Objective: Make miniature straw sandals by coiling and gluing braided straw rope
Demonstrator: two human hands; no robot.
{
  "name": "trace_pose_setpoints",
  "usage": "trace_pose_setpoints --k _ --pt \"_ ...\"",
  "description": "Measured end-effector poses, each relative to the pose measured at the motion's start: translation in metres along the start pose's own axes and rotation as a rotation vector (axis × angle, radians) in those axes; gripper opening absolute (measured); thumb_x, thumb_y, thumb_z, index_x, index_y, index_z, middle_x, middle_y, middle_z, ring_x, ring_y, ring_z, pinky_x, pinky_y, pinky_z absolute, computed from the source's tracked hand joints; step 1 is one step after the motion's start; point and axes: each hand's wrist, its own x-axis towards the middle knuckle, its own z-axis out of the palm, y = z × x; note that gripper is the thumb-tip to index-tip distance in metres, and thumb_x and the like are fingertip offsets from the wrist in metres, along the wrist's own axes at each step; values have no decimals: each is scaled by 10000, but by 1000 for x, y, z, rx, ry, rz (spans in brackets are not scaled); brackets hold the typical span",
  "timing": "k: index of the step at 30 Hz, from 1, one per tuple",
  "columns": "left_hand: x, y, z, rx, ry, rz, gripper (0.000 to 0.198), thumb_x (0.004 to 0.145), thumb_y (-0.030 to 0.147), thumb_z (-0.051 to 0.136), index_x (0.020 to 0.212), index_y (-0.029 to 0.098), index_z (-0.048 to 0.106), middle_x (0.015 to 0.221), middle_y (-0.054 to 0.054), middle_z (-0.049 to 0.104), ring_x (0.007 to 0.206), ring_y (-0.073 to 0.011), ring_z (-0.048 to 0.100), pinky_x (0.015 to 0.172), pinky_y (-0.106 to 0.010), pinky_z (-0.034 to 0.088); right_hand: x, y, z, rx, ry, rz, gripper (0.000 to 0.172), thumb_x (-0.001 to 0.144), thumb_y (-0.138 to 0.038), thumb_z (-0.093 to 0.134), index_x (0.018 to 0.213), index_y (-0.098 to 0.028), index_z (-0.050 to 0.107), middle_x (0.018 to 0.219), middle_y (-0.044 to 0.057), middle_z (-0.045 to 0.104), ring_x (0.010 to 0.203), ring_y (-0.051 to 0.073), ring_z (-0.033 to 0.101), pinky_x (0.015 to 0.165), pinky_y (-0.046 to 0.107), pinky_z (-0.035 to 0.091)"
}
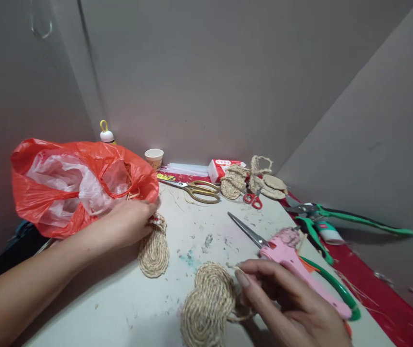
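My left hand (129, 222) rests at the mouth of a red plastic bag (47, 188), fingers curled over the top end of a small woven jute sole (154, 250); what it grips is hidden. My right hand (286, 303) is at the lower right, thumb and fingers pinched on the edge of a second jute sole (208, 303) and a loose strand of twine. A pink glue gun (296, 262) lies just beyond that hand on the white table (101, 308).
Gold scissors (199, 189), small red scissors (253, 199), long steel scissors (248, 230) and green pruning shears (340, 217) lie about. Finished jute sandals (252, 180), a paper cup (154, 157), a red box (223, 166) and a bottle (107, 134) stand by the grey walls.
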Motion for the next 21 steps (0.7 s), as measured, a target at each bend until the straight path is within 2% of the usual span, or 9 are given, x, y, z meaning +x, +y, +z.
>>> trace_pose_setpoints --k 3,6,9,13,21 --pt "1 5 7 -32 81 78 133 722 124 538 765 216 623 724 -33 624 647 -174 552 594 -271 372 4 -1 -2 122 -10 115 235 780 -452 656 799 -218 648 517 -2 619 468 168 590 453 242 483" --pt "-3 19 2 -125 220 235 159 766 97 509 841 200 605 918 -68 651 824 -197 585 693 -293 429 8 1 -3 283 -26 243 309 756 -504 675 828 -208 624 474 -22 585 454 149 557 454 231 456" --pt "-10 34 -3 -200 328 395 188 810 65 480 920 178 583 1051 -110 638 951 -205 576 783 -309 451 12 1 -1 397 -38 309 355 748 -523 684 835 -187 611 486 -31 569 466 124 529 475 222 432" --pt "-21 50 1 -265 328 521 214 830 29 470 967 169 558 1071 -119 623 975 -185 568 830 -295 454 13 -3 -1 480 -72 310 348 747 -500 702 797 -169 606 521 -34 563 486 111 522 503 225 436" --pt "-29 60 12 -303 287 591 205 832 38 492 984 146 577 1047 -151 628 907 -206 558 782 -317 462 12 -9 -2 508 -57 295 322 719 -461 743 767 -162 636 621 9 641 474 97 540 479 213 444"
